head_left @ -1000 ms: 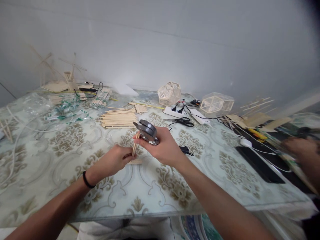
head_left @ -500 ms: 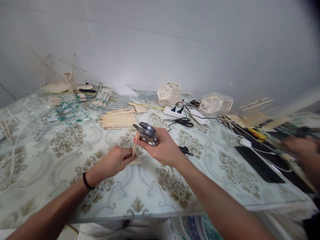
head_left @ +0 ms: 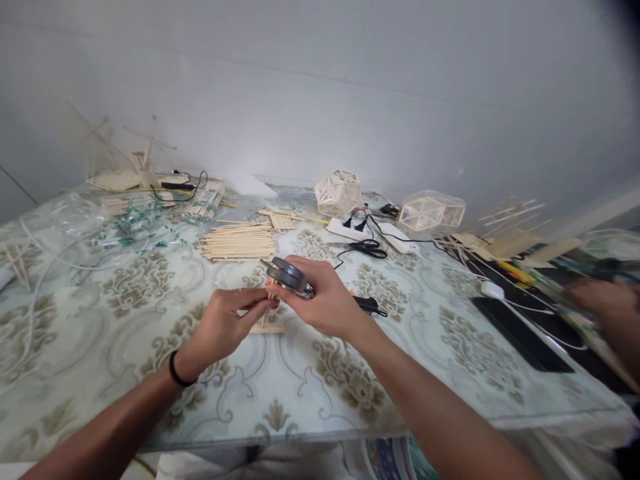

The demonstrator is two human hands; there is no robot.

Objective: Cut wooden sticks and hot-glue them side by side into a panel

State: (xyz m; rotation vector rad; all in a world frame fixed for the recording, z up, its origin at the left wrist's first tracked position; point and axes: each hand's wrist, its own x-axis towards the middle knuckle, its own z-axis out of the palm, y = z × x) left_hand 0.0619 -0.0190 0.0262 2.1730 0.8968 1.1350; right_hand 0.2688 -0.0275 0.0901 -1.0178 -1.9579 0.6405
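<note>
My left hand (head_left: pixel 225 325) pinches some short wooden sticks (head_left: pixel 271 298) upright, near the middle of the table. My right hand (head_left: pixel 320 297) is closed around a dark grey metal tool (head_left: pixel 290 277), and its thumb and fingertips meet the tops of the same sticks. Beneath the hands, a few pale sticks (head_left: pixel 267 329) lie flat on the patterned tablecloth. Behind them is a pile of long wooden sticks (head_left: pixel 239 241). Just right of my right wrist lies a black-handled tool (head_left: pixel 369 305), partly covered.
Plastic-wrapped stick bundles (head_left: pixel 204 201) lie at the back left. Two wooden frame models (head_left: pixel 337 191) stand at the back, near a white power strip (head_left: pixel 346 229) and black cables. At the right are a black phone-like slab (head_left: pixel 521 335) and another person's blurred hand (head_left: pixel 593 293).
My left hand has risen slightly and its fingertips are now close against those of my right hand. The tool has tilted and dropped a little.
</note>
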